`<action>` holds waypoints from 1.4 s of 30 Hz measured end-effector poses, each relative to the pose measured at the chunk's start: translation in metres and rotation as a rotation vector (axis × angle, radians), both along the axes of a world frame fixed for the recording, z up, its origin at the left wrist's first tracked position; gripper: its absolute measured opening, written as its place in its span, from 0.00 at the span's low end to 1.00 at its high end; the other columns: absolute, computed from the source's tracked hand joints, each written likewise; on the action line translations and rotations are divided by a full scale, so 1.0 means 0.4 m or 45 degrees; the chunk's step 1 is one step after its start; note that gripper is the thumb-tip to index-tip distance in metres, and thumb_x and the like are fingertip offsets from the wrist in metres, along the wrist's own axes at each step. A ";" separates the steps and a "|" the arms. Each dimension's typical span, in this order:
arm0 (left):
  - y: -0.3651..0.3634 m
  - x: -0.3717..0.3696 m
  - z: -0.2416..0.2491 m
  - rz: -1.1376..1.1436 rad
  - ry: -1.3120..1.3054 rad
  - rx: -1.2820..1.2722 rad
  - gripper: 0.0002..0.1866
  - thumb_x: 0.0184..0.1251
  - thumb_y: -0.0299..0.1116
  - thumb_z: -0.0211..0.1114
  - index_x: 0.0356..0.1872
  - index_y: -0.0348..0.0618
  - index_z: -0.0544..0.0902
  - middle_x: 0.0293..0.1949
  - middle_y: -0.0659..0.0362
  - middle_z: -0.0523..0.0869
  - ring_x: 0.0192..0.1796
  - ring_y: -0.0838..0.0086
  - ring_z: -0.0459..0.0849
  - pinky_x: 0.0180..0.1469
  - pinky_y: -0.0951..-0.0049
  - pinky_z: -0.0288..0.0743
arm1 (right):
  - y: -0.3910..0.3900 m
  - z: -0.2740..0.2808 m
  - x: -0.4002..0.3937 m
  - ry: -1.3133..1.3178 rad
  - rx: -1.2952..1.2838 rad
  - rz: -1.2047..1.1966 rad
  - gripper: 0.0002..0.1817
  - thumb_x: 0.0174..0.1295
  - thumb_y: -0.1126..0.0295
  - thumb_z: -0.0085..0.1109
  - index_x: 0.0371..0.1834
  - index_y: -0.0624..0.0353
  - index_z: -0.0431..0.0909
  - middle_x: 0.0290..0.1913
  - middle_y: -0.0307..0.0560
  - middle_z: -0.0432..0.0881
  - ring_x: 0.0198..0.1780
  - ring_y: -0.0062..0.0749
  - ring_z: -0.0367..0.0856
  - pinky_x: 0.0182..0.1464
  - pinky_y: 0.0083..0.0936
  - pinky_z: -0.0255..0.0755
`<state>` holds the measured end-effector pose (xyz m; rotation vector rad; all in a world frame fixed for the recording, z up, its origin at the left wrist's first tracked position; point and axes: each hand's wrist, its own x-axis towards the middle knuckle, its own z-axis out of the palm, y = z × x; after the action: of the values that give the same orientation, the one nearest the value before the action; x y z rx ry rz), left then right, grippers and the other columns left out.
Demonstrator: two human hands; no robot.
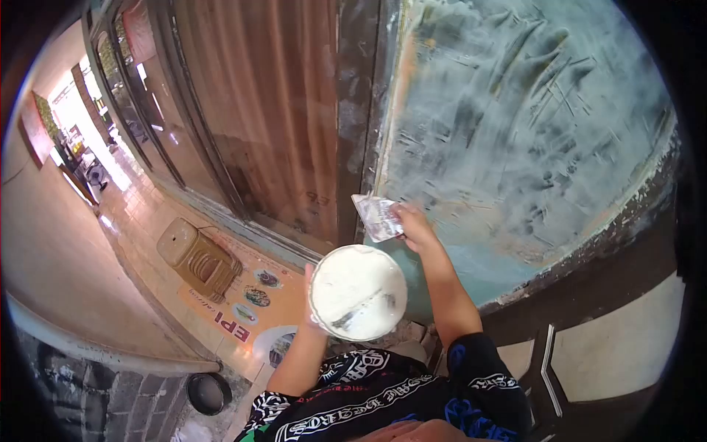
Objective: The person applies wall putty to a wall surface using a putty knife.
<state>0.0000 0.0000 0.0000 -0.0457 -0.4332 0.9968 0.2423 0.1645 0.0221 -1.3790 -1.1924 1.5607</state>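
Brown curtains (258, 96) hung behind dark-framed glass. Below, a tan plastic stool (199, 254) sat by a printed orange banner (239, 298) lettered "EPI" in red. A dark round tub (208, 393) stood beside grey blocks (136, 401) at lower left. A fan (96, 175) showed far down the tiled passage (136, 210); a cream-and-brown panel (615, 339) filled the lower right.

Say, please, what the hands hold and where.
Left hand: round tub of white paste, at left side. Right hand: flat smeared scraper, at right end.
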 end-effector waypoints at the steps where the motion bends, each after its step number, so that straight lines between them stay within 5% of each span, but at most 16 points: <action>1: -0.005 -0.017 0.015 0.094 0.197 -0.020 0.46 0.72 0.73 0.38 0.75 0.46 0.66 0.71 0.49 0.73 0.71 0.51 0.73 0.73 0.43 0.64 | -0.014 0.014 -0.006 0.238 0.126 -0.089 0.15 0.75 0.63 0.54 0.56 0.61 0.78 0.45 0.42 0.85 0.44 0.22 0.83 0.51 0.20 0.77; 3: -0.040 -0.028 0.042 0.227 0.470 -0.028 0.47 0.71 0.74 0.37 0.75 0.44 0.66 0.73 0.49 0.71 0.71 0.50 0.72 0.73 0.42 0.64 | -0.079 0.056 -0.019 0.450 0.188 -0.180 0.13 0.76 0.67 0.51 0.55 0.63 0.79 0.46 0.43 0.85 0.46 0.24 0.84 0.52 0.23 0.78; 6: 0.009 -0.039 0.065 0.252 0.431 0.050 0.45 0.72 0.72 0.42 0.73 0.43 0.69 0.71 0.48 0.74 0.70 0.48 0.73 0.72 0.43 0.65 | -0.142 0.193 -0.058 0.580 0.374 -0.051 0.13 0.77 0.69 0.50 0.54 0.63 0.79 0.47 0.40 0.84 0.46 0.22 0.82 0.51 0.22 0.77; 9: 0.032 -0.020 0.092 0.342 0.561 -0.070 0.44 0.72 0.72 0.41 0.74 0.45 0.68 0.72 0.49 0.72 0.70 0.49 0.73 0.72 0.43 0.64 | -0.194 0.271 -0.097 0.186 0.546 0.170 0.13 0.76 0.70 0.50 0.54 0.66 0.79 0.44 0.36 0.84 0.43 0.19 0.80 0.48 0.20 0.75; 11: 0.046 -0.017 0.083 0.329 0.505 0.142 0.47 0.71 0.74 0.38 0.76 0.44 0.63 0.74 0.50 0.69 0.73 0.52 0.70 0.74 0.47 0.62 | -0.216 0.302 -0.128 -0.203 0.643 0.257 0.13 0.74 0.72 0.51 0.55 0.67 0.79 0.41 0.35 0.83 0.42 0.15 0.78 0.47 0.18 0.74; 19: 0.050 0.033 0.100 0.577 0.653 0.105 0.46 0.72 0.73 0.37 0.74 0.43 0.66 0.72 0.51 0.72 0.70 0.54 0.73 0.74 0.50 0.63 | -0.205 0.238 -0.136 0.055 0.581 0.046 0.14 0.73 0.75 0.50 0.57 0.66 0.78 0.39 0.40 0.85 0.39 0.20 0.80 0.44 0.22 0.75; 25: 0.045 0.099 0.074 0.886 0.803 0.027 0.48 0.70 0.75 0.35 0.76 0.44 0.62 0.72 0.52 0.71 0.72 0.56 0.72 0.75 0.53 0.62 | -0.225 0.224 -0.158 -0.132 0.658 -0.046 0.14 0.73 0.78 0.48 0.57 0.67 0.78 0.39 0.41 0.85 0.37 0.17 0.80 0.42 0.19 0.75; 27: 0.050 0.115 0.059 0.994 0.822 0.017 0.49 0.69 0.76 0.36 0.77 0.45 0.60 0.75 0.53 0.67 0.73 0.56 0.70 0.75 0.53 0.62 | -0.234 0.219 -0.158 -0.459 0.713 -0.071 0.14 0.73 0.77 0.48 0.57 0.67 0.78 0.38 0.42 0.85 0.37 0.17 0.80 0.40 0.18 0.74; 32: 0.053 0.145 0.045 1.063 0.846 -0.045 0.53 0.65 0.80 0.35 0.79 0.47 0.55 0.77 0.52 0.62 0.76 0.55 0.64 0.77 0.52 0.59 | -0.231 0.212 -0.131 -0.089 0.662 -0.158 0.12 0.71 0.76 0.52 0.52 0.67 0.80 0.36 0.42 0.85 0.36 0.20 0.80 0.41 0.23 0.74; 35: 0.051 0.156 0.015 1.091 0.741 -0.001 0.51 0.69 0.77 0.36 0.80 0.46 0.53 0.78 0.53 0.61 0.77 0.56 0.63 0.78 0.54 0.57 | -0.247 0.213 -0.141 -0.501 0.806 -0.145 0.12 0.73 0.76 0.50 0.54 0.66 0.79 0.35 0.43 0.85 0.36 0.18 0.80 0.39 0.20 0.74; 42: 0.057 0.147 0.032 1.130 0.772 0.036 0.53 0.68 0.78 0.31 0.80 0.45 0.52 0.79 0.53 0.59 0.79 0.55 0.60 0.79 0.53 0.53 | -0.251 0.248 -0.127 -0.382 0.728 -0.142 0.12 0.72 0.76 0.51 0.53 0.66 0.80 0.34 0.40 0.84 0.33 0.16 0.78 0.36 0.19 0.73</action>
<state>0.0590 0.0228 0.0126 0.5040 0.1263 1.7951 0.1916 0.0641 0.1214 -1.2810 -1.5587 0.8503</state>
